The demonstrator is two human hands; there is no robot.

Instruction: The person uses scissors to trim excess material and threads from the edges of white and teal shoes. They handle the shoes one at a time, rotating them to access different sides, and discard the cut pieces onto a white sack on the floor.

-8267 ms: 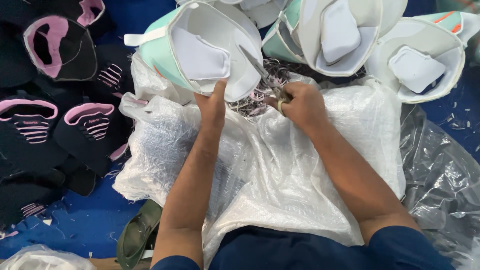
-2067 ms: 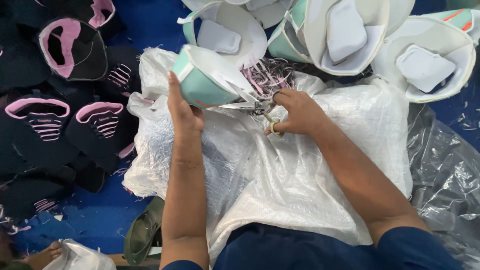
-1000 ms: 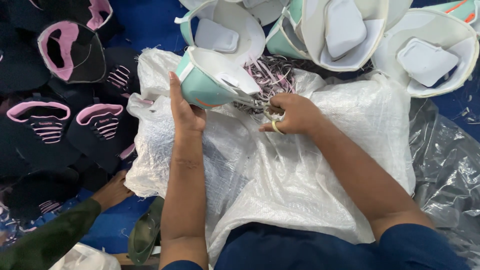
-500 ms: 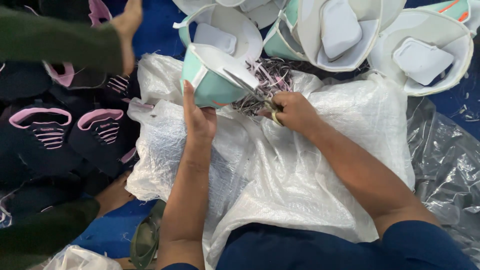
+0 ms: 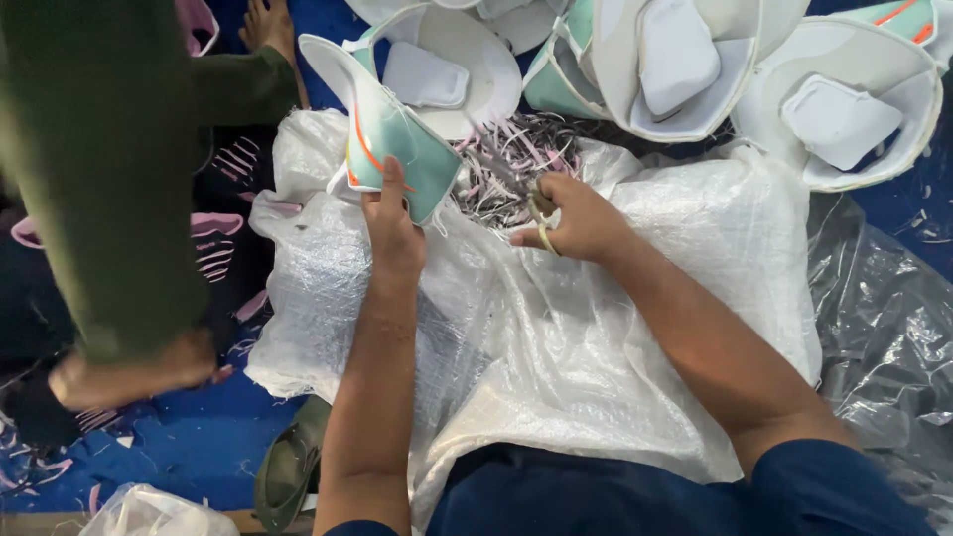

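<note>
Left arm: reaching straight forward, forearm bare.
Left hand [image 5: 394,223]: gripping with fingers curled, thumb pointing up.
Right arm: angling in from the lower right.
Right hand [image 5: 578,215]: closing in a fist, knuckles up.

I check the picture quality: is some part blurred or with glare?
Head view: the green sleeve at left is smeared by motion; both hands, left and right, are fairly sharp; the clear plastic at right shows soft glare; light is even, shadows weak.
</note>
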